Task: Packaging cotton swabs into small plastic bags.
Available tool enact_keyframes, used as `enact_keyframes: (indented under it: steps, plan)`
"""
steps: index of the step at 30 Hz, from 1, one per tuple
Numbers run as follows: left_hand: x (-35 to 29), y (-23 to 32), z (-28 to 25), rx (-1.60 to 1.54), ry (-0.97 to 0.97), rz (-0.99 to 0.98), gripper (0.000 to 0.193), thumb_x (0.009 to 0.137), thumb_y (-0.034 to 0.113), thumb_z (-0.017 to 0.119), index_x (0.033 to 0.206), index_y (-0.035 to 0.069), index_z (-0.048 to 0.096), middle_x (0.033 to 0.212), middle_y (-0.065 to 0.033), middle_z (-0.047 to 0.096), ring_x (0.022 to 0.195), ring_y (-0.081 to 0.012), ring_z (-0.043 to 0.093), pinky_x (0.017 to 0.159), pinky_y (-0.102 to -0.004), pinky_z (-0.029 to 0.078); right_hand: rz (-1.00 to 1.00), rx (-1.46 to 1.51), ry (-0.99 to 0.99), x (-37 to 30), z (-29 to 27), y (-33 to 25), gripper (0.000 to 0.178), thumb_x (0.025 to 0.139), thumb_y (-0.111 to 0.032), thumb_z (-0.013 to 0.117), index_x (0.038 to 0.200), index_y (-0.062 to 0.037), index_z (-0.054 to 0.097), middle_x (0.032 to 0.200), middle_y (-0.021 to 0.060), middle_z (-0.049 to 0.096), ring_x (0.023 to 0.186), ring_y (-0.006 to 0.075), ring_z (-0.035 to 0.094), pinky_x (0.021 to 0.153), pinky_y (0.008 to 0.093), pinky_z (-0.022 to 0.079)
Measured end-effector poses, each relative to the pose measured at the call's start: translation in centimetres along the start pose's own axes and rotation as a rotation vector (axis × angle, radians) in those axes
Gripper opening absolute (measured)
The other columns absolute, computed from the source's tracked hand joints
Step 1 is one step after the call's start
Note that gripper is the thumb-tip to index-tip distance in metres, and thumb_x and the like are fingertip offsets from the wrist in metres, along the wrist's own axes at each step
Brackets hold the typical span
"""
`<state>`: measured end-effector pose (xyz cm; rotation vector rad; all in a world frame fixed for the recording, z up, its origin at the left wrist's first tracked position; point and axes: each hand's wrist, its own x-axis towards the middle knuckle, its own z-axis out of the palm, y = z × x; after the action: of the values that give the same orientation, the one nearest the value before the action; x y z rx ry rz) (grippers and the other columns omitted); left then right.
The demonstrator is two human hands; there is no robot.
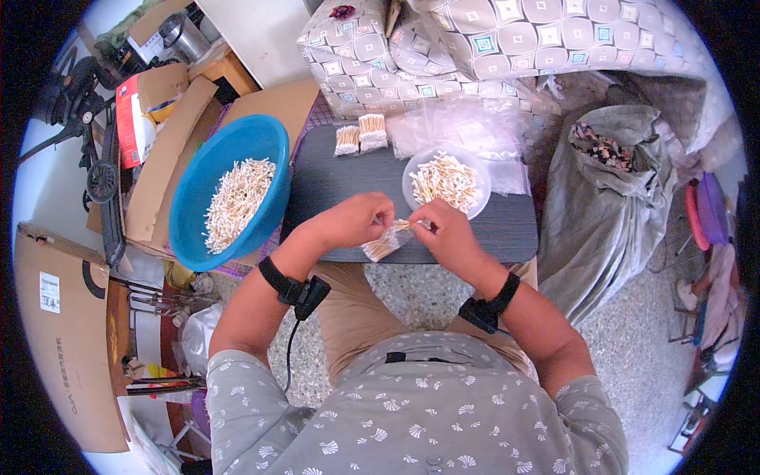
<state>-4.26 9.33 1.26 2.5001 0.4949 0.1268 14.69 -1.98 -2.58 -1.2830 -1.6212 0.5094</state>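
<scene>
A small clear plastic bag with cotton swabs inside lies at the table's near edge, between my hands. My left hand is closed, its curled fingers at the upper edge of this bag. My right hand pinches a few cotton swabs at the bag's mouth; its fingertips are partly hidden. Just beyond the right hand stands a white round bowl heaped with loose cotton swabs.
Two filled swab packs and a pile of clear bags lie at the far side of the dark table. A blue basin of swabs stands left, beside cardboard boxes. A grey sack is on the right, a patterned sofa behind.
</scene>
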Motion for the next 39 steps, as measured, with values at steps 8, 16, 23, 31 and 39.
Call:
enact_keyframes:
  steps: [8,16,23,31,39]
  plan:
    - [0.1,0.8,-0.3,0.008,-0.025,-0.037,0.010,0.072,0.008,0.059,0.082,0.005,0.056,0.084,-0.0116,0.057,0.083,-0.0300,0.056,0.073,-0.0373,0.046,0.101,0.150,-0.045,0.0,0.6,0.4,0.008,0.076,-0.009,0.064,0.082,-0.0037,0.063,0.076,0.0091,0.058,0.067,0.0207,0.056,0.060,0.0311,0.045]
    - [0.2,1.9,-0.7,-0.019,-0.015,-0.049,0.011,0.073,0.009,0.061,0.082,0.005,0.057,0.082,-0.0112,0.056,0.080,-0.0297,0.056,0.070,-0.0372,0.045,0.276,0.351,-0.131,0.2,1.2,1.6,0.008,0.076,-0.010,0.064,0.082,-0.0034,0.064,0.072,0.0044,0.061,0.060,0.0103,0.052,0.055,0.0255,0.044]
    - [0.1,2.1,-0.8,-0.029,0.016,-0.034,0.012,0.074,0.011,0.063,0.084,0.005,0.058,0.082,-0.0111,0.057,0.077,-0.0294,0.057,0.068,-0.0368,0.046,0.126,0.190,-0.203,1.0,0.1,1.0,0.008,0.076,-0.009,0.064,0.082,-0.0041,0.063,0.072,0.0040,0.061,0.060,0.0105,0.053,0.055,0.0257,0.043]
    - [0.1,2.5,-0.9,-0.043,0.062,0.016,0.012,0.074,0.009,0.064,0.084,0.005,0.059,0.080,-0.0109,0.056,0.076,-0.0287,0.057,0.066,-0.0358,0.046,0.227,0.243,-0.283,1.3,0.4,0.9,0.008,0.077,-0.011,0.064,0.081,-0.0040,0.062,0.071,0.0028,0.059,0.063,0.0096,0.051,0.057,0.0255,0.043]
    - [-0.4,2.0,-0.8,-0.060,0.072,0.015,0.012,0.073,0.006,0.065,0.083,0.006,0.059,0.080,-0.0105,0.056,0.075,-0.0278,0.057,0.066,-0.0352,0.045,0.230,0.239,-0.351,1.5,0.4,0.4,0.011,0.079,-0.013,0.064,0.085,-0.0036,0.062,0.073,0.0037,0.060,0.064,0.0102,0.052,0.058,0.0263,0.043]
